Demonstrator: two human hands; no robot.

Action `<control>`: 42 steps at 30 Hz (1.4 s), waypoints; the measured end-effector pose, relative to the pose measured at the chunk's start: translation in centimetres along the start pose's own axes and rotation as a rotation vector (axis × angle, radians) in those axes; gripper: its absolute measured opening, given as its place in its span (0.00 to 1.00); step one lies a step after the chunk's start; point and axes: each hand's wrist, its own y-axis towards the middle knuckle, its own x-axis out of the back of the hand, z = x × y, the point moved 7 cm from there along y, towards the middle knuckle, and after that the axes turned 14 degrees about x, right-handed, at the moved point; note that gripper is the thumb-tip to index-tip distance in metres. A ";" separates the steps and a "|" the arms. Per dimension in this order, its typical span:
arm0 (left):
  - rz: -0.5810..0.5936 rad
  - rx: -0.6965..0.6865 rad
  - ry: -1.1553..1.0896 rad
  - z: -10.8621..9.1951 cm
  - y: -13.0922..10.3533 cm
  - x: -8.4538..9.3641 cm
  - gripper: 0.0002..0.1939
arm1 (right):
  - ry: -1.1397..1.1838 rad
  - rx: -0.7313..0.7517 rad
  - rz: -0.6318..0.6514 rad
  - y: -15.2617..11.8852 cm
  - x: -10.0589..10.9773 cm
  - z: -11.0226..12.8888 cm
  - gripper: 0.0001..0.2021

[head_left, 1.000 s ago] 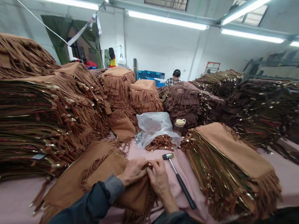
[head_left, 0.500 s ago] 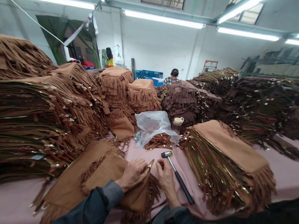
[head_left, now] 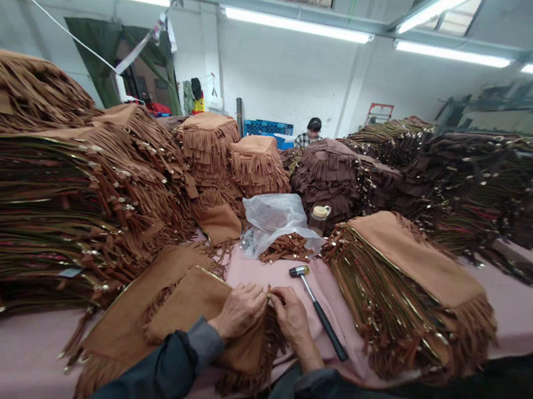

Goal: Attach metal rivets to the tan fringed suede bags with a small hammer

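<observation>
A brown fringed pouch (head_left: 199, 307) with a gold-coloured zip edge lies flat on another fringed pouch (head_left: 131, 306). My left hand (head_left: 239, 310) rests over the right end of the upper pouch, its fingers closed on a small brown leather strip (head_left: 270, 289) with a shiny metal fitting. Thumb and forefinger of my right hand (head_left: 292, 318) pinch that same fitting from the right, so the fingertips of both hands almost meet. The fingers partly cover the strip. To the right of my right hand a small hammer (head_left: 322, 313) with a black handle lies on the pink cloth.
Tall stacks of brown fringed pouches (head_left: 42, 211) rise on the left; another pile (head_left: 407, 296) stands on the right. Behind the hammer are a clear plastic bag (head_left: 277, 215), loose leather strips (head_left: 286, 246) and a lidded jar (head_left: 318, 220). A person (head_left: 311, 134) is at the back.
My right hand has moved left, and its fingertips now reach the metal fitting on the strip in my left hand. The pouches and hammer lie as before.
</observation>
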 end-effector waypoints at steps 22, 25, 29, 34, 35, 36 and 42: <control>0.006 -0.073 0.048 -1.1 -1.1 -0.7 0.05 | -0.131 -0.075 0.028 -0.8 -0.2 -1.4 0.14; 0.030 -0.099 0.067 -1.4 -1.2 -0.8 0.03 | -0.192 -0.087 0.049 -0.8 -0.3 -1.3 0.14; 0.045 -0.103 0.078 -1.6 -1.2 -0.9 0.04 | -0.336 -0.070 0.079 -0.8 -0.1 0.0 0.14; 0.047 -0.051 0.050 -1.4 -1.1 -1.3 0.04 | -0.549 0.018 0.112 -1.4 -0.2 2.9 0.14; 0.044 -0.031 0.039 -1.3 -1.1 -1.3 0.04 | -0.558 0.031 0.112 -1.7 -0.3 3.4 0.14; 0.041 -0.012 0.029 -1.2 -1.1 -1.4 0.04 | -0.546 0.038 0.108 -2.1 -0.4 3.7 0.15; -0.007 0.024 -0.001 -1.2 -1.3 -1.3 0.07 | -0.044 -0.099 -0.077 -3.1 0.1 1.9 0.18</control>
